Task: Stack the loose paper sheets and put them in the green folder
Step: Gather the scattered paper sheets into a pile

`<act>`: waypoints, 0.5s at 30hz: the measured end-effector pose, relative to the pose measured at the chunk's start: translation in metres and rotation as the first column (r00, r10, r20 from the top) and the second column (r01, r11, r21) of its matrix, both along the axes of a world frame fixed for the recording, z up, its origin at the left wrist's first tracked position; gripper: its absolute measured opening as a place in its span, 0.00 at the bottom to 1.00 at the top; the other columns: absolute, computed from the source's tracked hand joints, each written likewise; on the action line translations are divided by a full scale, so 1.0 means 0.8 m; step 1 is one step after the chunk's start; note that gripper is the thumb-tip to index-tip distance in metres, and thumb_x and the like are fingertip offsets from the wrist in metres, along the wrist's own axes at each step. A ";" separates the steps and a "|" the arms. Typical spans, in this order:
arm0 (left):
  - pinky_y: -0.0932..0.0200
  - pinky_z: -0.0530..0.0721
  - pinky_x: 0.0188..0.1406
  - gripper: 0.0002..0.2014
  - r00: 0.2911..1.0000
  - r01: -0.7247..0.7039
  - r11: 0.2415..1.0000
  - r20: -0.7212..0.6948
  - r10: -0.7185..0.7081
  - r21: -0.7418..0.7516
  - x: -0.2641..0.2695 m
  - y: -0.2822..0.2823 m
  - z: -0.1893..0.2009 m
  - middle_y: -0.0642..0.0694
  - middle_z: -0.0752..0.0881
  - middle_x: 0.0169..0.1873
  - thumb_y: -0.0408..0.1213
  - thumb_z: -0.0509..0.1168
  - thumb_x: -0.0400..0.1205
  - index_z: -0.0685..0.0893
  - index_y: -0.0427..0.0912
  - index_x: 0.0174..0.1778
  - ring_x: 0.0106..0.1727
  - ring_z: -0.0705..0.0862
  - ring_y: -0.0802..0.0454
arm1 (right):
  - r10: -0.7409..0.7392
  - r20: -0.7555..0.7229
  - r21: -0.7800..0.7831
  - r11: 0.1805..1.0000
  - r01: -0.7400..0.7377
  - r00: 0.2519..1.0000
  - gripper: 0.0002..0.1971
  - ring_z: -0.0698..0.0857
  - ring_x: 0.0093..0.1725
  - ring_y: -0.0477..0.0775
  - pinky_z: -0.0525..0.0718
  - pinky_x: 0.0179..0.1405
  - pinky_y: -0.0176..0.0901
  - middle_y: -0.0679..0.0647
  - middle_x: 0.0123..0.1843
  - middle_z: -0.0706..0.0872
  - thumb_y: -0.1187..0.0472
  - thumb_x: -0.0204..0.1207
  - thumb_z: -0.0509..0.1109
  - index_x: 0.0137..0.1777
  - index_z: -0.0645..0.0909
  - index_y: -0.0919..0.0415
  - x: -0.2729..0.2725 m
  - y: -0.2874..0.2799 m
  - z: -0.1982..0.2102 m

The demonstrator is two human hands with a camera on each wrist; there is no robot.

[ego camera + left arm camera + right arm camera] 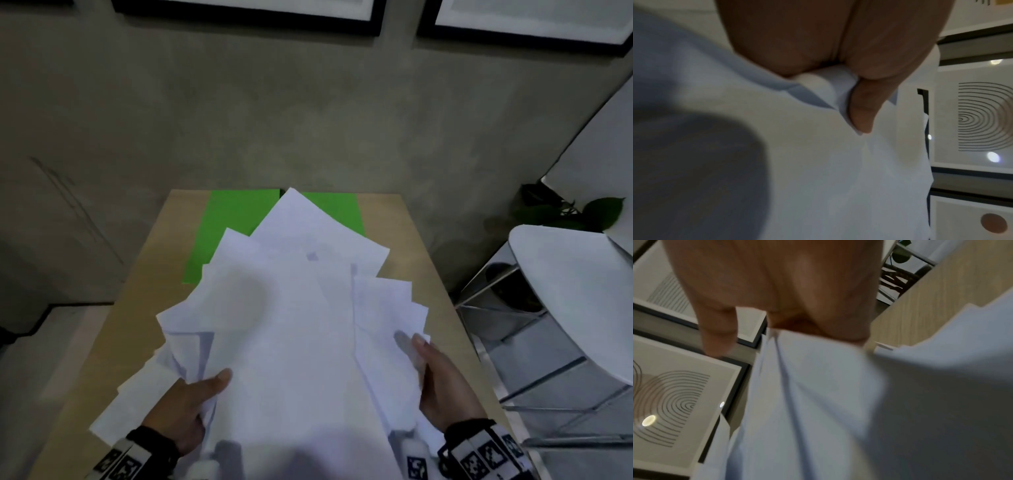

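A fanned bundle of several white paper sheets (294, 325) is lifted over the wooden table, its corners sticking out unevenly. My left hand (191, 401) grips the bundle's left edge, thumb on top; the left wrist view shows the thumb (861, 112) pressed into the paper sheets (838, 162). My right hand (435, 373) holds the right edge, with its fingers hidden under the paper sheets (818, 386) and the thumb on top. The green folder (233, 233) lies open and flat at the table's far end, partly covered by the sheets.
The light wooden table (411, 240) stands against a grey wall. A white chair (565, 291) with metal legs and a potted plant (596, 212) are at the right. Framed pictures (534, 20) hang above.
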State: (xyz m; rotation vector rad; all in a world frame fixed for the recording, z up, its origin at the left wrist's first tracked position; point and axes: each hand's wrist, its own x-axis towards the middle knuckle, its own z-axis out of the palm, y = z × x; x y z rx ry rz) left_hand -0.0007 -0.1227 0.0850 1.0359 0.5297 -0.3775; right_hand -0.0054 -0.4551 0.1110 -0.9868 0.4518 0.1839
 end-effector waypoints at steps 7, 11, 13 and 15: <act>0.54 0.86 0.28 0.14 0.987 0.070 0.997 -0.145 -0.068 0.011 -0.012 0.012 -0.001 0.27 0.91 0.39 0.24 0.70 0.75 0.82 0.24 0.56 0.22 0.89 0.45 | 0.044 0.161 -0.499 0.865 0.043 0.986 0.10 0.66 0.30 0.52 0.65 0.31 0.40 0.59 0.30 0.70 0.66 0.77 0.69 0.37 0.81 0.74 0.011 0.006 0.013; 0.34 0.88 0.33 0.27 0.988 0.052 0.973 -0.128 -0.082 -0.225 -0.027 0.004 -0.013 0.26 0.90 0.47 0.25 0.77 0.56 0.89 0.34 0.54 0.41 0.89 0.25 | 0.122 0.279 -0.537 0.842 0.050 0.953 0.16 0.61 0.21 0.47 0.62 0.21 0.34 0.52 0.19 0.63 0.70 0.80 0.64 0.29 0.77 0.70 -0.004 0.020 0.027; 0.34 0.88 0.30 0.24 0.992 0.051 0.947 -0.097 -0.086 -0.317 -0.033 -0.002 -0.008 0.30 0.91 0.45 0.23 0.75 0.54 0.92 0.39 0.47 0.40 0.90 0.27 | 0.131 0.270 -0.523 0.851 0.031 0.954 0.20 0.60 0.20 0.46 0.60 0.21 0.34 0.52 0.18 0.64 0.69 0.79 0.65 0.26 0.82 0.56 -0.006 0.025 0.028; 0.36 0.88 0.30 0.18 0.990 0.077 0.951 -0.088 -0.108 -0.299 -0.031 -0.001 -0.015 0.31 0.91 0.45 0.24 0.70 0.62 0.92 0.38 0.47 0.41 0.90 0.28 | 0.166 0.208 -0.455 0.889 -0.055 0.964 0.05 0.73 0.22 0.51 0.69 0.26 0.37 0.62 0.25 0.78 0.61 0.73 0.73 0.40 0.90 0.55 -0.003 0.022 0.033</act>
